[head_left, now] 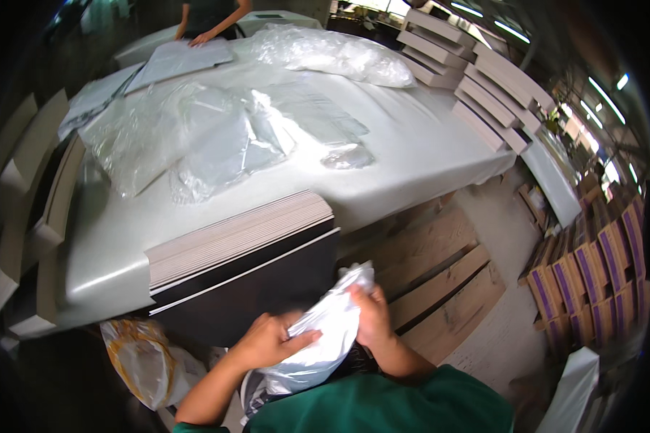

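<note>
Your left hand [266,340] pinches glossy, crinkled plastic film [328,332], thumb uppermost; your right hand [372,316] clasps it near its bunched end. The film is nearside of the pale-edged board stack [242,242]; beyond that stack, wrinkled clear plastic [224,141] lies on the smooth-covered table [419,148].

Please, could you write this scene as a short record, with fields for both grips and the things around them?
Left grip: holds the lower part of the bag
Right grip: holds the bag near its upper end
Bag: shiny, crumpled plastic, in front of the green shirt
Boards: stacked at the near edge of the table
Table: pale cover, clear plastic on it
Co-worker's hand: on a grey sheet
Cartons: brown, purple stripes, stacked at right
</note>
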Available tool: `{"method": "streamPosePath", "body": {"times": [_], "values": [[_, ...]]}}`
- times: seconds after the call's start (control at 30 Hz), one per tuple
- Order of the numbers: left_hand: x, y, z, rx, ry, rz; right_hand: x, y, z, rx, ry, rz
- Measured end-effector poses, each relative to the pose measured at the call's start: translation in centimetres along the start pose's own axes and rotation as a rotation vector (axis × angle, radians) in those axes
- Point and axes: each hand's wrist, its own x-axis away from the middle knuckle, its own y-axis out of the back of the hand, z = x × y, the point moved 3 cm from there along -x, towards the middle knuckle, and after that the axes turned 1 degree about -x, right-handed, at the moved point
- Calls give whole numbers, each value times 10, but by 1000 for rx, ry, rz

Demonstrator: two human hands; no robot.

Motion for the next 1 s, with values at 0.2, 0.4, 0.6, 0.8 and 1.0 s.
{"method": "streamPosePath", "body": {"times": [0.2,0.4,0.6,0.8,1.0], "values": [[7,-6,13,403,-211,-302,-6,18,-67,-155,-662,-451],[-4,-60,36,-467,-724,-494,23,-6,-97,94,-532,-243],[12,-67,-5,-198,-876,-433,8,25,-142,90,-194,82],[3,4,37,-634,-636,-689,-8,33,2,-163,-137,-475],[98,29,72,-815,-236,-1199,48,128,213,349,1285,-1203]]}}
